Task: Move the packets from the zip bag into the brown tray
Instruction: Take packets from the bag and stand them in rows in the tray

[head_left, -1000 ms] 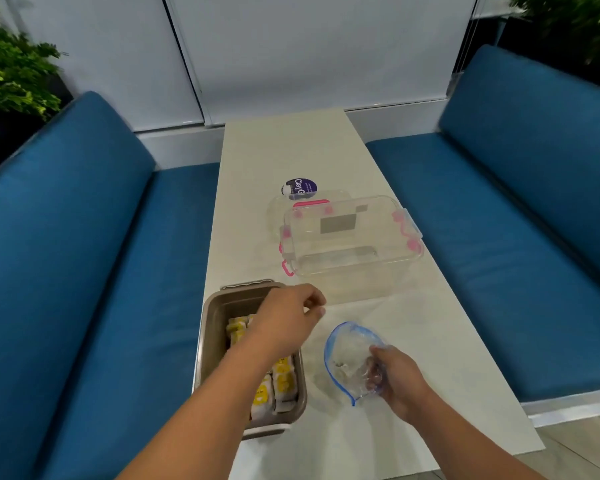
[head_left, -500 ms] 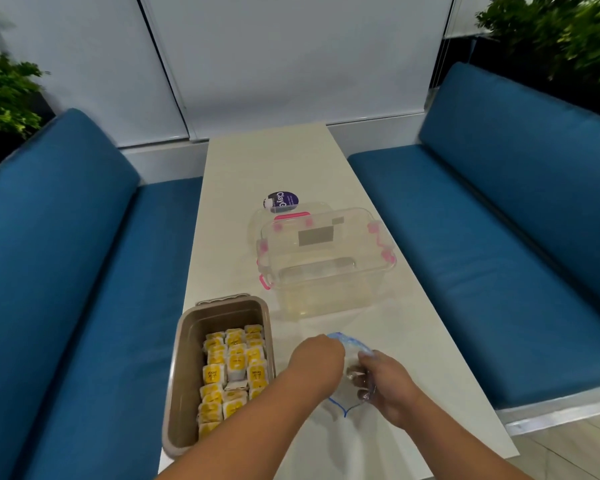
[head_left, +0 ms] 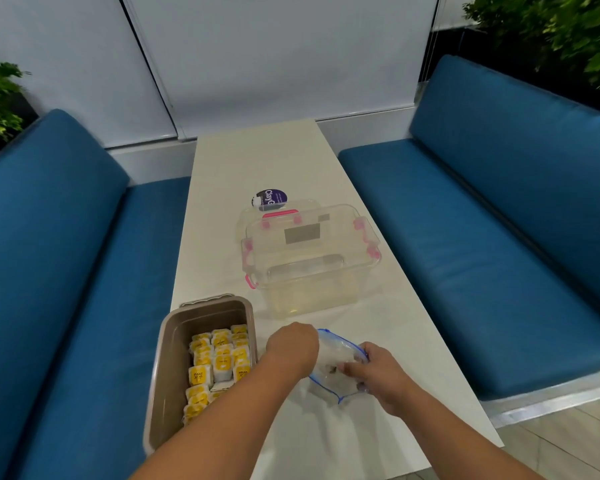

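**Brown tray of packets beside a zip bag held open**

Brown tray (head_left: 167, 344) sits at the left edge of the white tabletop (head_left: 257, 161), with yellow-and-white packets (head_left: 219, 365) in rows inside. Just right of it, the left hand (head_left: 291, 348) reaches into the mouth of the clear, blue-rimmed zip bag (head_left: 340, 351); its fingers are hidden, so its grip cannot be told. The right hand (head_left: 378, 375) pinches the bag's right rim, fingers closed on it. Behind stands a clear storage box (head_left: 312, 258) with pink latches.

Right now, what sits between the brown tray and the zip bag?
In the head view, only the left hand, reaching into the zip bag, and bare table separate it from the brown tray.
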Tool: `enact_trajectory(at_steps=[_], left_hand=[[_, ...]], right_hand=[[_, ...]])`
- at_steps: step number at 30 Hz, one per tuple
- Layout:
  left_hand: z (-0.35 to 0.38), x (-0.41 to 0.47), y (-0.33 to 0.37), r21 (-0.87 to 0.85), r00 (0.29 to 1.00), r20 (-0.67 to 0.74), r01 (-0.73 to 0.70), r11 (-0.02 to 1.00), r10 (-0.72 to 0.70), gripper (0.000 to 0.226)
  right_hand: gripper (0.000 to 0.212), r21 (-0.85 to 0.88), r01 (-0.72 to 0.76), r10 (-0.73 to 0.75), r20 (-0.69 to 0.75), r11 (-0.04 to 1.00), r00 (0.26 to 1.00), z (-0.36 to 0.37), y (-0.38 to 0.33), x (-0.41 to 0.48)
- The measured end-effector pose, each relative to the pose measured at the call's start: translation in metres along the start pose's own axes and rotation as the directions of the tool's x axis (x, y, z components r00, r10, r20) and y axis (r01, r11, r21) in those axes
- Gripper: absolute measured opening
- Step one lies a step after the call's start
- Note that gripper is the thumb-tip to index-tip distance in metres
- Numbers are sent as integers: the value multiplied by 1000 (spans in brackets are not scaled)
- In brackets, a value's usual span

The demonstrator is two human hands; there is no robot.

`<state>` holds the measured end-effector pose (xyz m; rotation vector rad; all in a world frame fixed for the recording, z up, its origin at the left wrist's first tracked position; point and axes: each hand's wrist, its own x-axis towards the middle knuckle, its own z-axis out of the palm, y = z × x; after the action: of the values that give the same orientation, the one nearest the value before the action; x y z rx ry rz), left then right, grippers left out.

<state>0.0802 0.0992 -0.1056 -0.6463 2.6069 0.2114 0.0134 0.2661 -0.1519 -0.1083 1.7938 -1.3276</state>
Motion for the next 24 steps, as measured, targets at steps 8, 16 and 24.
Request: enact_trajectory(at_steps=[8,16,24], left_hand=[[10,1,8,23,999,50,-7,1000,6,32],[13,0,6,61,999,32,-22,998,20,44],[6,-6,-1,-95,993,-39,-119,988,115,41]], right_hand=[[13,7,-100,100,-178,995,979,3,2,10],[13,400,-135,183,-84,907,980,5,3,5],[14,540,-130,186,-50,832,981,13,6,10]])
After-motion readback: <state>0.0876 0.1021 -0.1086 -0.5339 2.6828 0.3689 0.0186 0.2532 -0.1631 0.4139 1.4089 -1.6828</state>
